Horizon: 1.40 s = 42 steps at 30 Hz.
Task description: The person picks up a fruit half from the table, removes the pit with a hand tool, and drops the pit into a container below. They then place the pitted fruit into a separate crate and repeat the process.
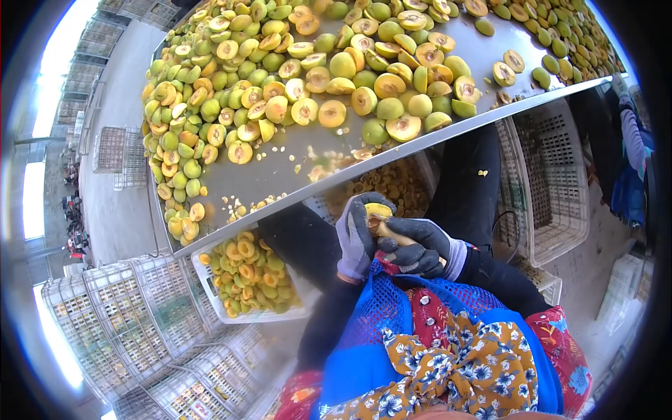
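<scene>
Close in front of my blue apron, both gloved hands meet over one piece of fruit. My left hand (355,238), in a grey-palmed glove, is closed around a yellow-green plum-like fruit half (379,210). Fingers of my right hand (425,246) wrap a tool with a pale, wood-coloured handle (397,235). Its tip meets the fruit, but its shape is hidden. Above the hands slopes a metal table (273,164) covered with many similar halves, cut faces showing brown pit hollows. Small pale scraps lie along its near edge.
A white crate (210,283) of pitted halves stands below left; a container of scraps (392,183) sits under the table edge. Crates (119,308) are stacked at left, and an upright plastic crate (542,182) stands right. Another person's sleeve (633,140) shows at far right.
</scene>
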### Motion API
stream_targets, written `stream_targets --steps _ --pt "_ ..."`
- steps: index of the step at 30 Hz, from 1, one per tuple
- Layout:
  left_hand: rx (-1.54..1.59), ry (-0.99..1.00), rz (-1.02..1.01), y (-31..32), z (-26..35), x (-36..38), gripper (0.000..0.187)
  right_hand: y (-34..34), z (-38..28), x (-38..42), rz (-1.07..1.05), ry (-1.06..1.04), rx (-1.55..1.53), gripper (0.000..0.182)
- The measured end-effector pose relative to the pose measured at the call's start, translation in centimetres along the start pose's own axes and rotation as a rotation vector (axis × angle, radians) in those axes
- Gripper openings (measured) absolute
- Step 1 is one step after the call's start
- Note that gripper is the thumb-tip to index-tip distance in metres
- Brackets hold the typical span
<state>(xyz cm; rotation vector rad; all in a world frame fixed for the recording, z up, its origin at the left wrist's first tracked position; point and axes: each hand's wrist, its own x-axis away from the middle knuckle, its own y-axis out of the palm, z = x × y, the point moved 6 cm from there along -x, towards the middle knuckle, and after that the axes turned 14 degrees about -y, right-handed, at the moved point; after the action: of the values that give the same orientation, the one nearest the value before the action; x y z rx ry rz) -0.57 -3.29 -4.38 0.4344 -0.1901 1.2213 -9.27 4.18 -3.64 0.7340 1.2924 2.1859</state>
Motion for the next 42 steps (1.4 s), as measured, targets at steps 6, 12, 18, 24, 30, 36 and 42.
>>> stream_targets --steps 6,12,18,24,30,36,42 --pt "-0.218 0.095 -0.010 0.5 2.1 0.0 0.044 -0.1 0.1 -0.4 -0.167 0.063 -0.228 0.037" --pt "-0.491 0.216 0.196 -1.6 0.9 -0.2 0.035 0.4 -0.2 -0.7 -0.182 -0.044 -0.005 0.041" --pt "-0.877 0.229 0.593 -12.5 2.0 2.7 0.030 0.7 -3.7 0.3 0.134 -0.241 0.707 0.039" --pt "-1.492 -0.163 1.042 -16.6 8.0 4.3 0.045 -2.8 -6.7 -0.3 0.312 -0.267 1.311 0.040" --pt "-1.471 -0.002 0.490 -4.5 11.3 -13.4 0.053 -3.3 -8.3 -0.9 0.329 -0.402 2.134 0.059" --pt "-1.568 0.085 -0.008 -1.7 7.9 -19.2 0.063 -1.0 -8.8 1.8 0.406 -0.638 2.054 0.034" --pt "-0.182 -0.285 -0.102 -3.5 6.3 -11.5 0.041 3.6 -7.4 2.2 0.309 -0.838 2.125 0.024"
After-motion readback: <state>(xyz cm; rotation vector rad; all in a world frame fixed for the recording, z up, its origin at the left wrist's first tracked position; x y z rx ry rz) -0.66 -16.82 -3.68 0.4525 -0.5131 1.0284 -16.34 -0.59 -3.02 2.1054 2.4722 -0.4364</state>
